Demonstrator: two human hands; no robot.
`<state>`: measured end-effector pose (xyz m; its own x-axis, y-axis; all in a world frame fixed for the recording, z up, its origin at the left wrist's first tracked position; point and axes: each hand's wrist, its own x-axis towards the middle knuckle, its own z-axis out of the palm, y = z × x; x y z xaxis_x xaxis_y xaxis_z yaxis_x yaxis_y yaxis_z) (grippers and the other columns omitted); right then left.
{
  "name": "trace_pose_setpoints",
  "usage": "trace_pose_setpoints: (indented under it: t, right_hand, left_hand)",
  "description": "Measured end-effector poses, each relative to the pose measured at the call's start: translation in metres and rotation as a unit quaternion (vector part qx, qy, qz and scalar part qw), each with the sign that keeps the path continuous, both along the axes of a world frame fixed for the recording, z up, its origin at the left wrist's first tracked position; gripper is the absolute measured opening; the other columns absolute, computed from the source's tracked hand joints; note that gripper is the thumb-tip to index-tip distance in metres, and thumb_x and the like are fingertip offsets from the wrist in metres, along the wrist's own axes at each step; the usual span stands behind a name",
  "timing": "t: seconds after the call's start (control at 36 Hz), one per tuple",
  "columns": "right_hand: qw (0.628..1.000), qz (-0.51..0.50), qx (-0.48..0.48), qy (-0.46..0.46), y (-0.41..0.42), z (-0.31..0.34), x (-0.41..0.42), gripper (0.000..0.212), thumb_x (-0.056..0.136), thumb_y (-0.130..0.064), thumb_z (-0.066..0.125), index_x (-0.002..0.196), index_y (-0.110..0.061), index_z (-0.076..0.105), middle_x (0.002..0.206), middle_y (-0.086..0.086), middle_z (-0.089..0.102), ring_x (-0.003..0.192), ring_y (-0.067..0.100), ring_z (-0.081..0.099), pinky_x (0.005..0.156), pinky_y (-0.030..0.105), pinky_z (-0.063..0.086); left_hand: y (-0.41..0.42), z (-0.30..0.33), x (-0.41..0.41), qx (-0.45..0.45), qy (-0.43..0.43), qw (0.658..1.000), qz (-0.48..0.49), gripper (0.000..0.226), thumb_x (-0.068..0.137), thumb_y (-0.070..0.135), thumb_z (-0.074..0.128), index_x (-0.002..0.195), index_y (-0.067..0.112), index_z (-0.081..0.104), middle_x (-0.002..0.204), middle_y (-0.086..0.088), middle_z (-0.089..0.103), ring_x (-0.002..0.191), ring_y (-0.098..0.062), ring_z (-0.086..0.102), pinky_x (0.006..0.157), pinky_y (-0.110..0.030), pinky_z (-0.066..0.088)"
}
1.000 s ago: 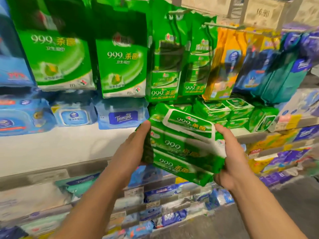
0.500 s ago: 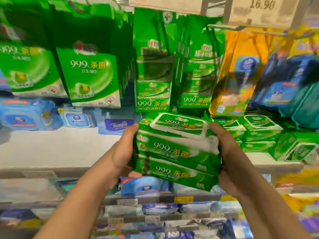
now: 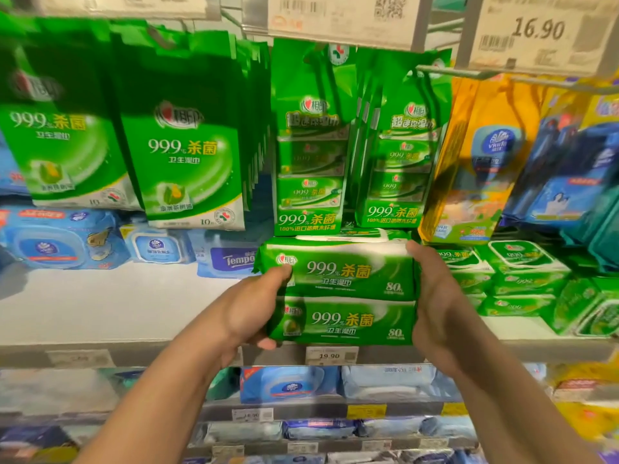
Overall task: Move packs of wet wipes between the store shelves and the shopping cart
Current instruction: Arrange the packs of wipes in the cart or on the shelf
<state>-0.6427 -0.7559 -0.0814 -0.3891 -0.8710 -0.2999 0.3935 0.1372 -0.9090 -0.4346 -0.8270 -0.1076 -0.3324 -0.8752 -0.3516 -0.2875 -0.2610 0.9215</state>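
Center frame: green wet wipes bundle, two packs stacked, held level above the white shelf edge. Left hand grips its left end, thumb on front. Right hand clasps its right end. Loose green packs sit right.

Retail shop aisle: tiered shelves stocked with packaged wet wipes, shelf-edge price labels reading 19.90, and hanging price tags reading 16.90.
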Motion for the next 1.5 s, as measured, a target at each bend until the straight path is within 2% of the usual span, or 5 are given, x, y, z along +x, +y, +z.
trace_pose_setpoints:
  t: [0.17, 0.56, 0.81, 1.17, 1.5]
  right_hand:
    - [0.999, -0.003, -0.054, 0.008, -0.007, -0.026, -0.009, 0.037, 0.104, -0.041, 0.040, 0.096, -0.019, 0.068, 0.072, 0.000, 0.074, 0.062, 0.017, 0.071, 0.050, 0.032, 0.056]
    - [0.964, 0.031, 0.015, 0.263, 0.015, -0.062, -0.021, 0.105, 0.059, -0.104, 0.038, 0.140, -0.040, 0.057, 0.142, -0.016, 0.059, 0.136, 0.012, 0.050, 0.119, 0.044, 0.033]
    - [0.886, 0.066, -0.015, 0.458, 0.032, -0.067, -0.030, 0.036, 0.080, -0.032, 0.085, 0.102, -0.047, 0.061, 0.094, -0.026, 0.069, 0.088, -0.020, 0.059, 0.072, 0.007, 0.043]
    - [0.637, -0.142, -0.024, 0.757, 0.005, -0.076, -0.036, 0.103, 0.069, -0.037, 0.091, 0.154, -0.016, 0.038, 0.113, 0.016, 0.052, 0.100, 0.034, 0.045, 0.093, 0.044, 0.035]
    - [0.588, -0.181, 0.001, 0.788, -0.008, -0.076, -0.038, 0.087, 0.074, -0.045, 0.086, 0.148, -0.019, 0.049, 0.120, 0.014, 0.039, 0.102, 0.030, 0.034, 0.080, 0.038, 0.022]
  left_hand:
    - [-0.003, 0.003, -0.005, -0.052, -0.044, 0.998, 0.006, 0.059, 0.088, 0.069, 0.050, 0.105, 0.016, 0.070, 0.100, -0.013, 0.078, 0.089, -0.036, 0.075, 0.074, -0.044, 0.061]
    - [-0.003, -0.021, 0.025, -0.183, -0.115, 0.968, -0.128, 0.053, 0.062, 0.049, 0.085, 0.111, 0.037, 0.070, 0.103, 0.015, 0.077, 0.098, -0.009, 0.073, 0.095, -0.044, 0.056]
    - [-0.008, -0.032, 0.014, -0.234, -0.215, 0.943, -0.095, 0.024, 0.074, 0.037, 0.090, 0.084, 0.020, 0.077, 0.071, 0.002, 0.075, 0.060, -0.012, 0.067, 0.060, -0.028, 0.053]
    - [-0.022, -0.040, -0.026, -0.302, -0.229, 0.922, -0.080, 0.037, 0.080, 0.037, 0.085, 0.115, 0.029, 0.077, 0.111, 0.000, 0.077, 0.100, -0.022, 0.067, 0.067, -0.022, 0.034]
    - [-0.032, -0.056, -0.035, -0.325, -0.239, 0.914, -0.030, 0.047, 0.080, 0.043, 0.083, 0.120, 0.024, 0.065, 0.113, -0.002, 0.075, 0.107, -0.028, 0.067, 0.079, -0.031, 0.048]
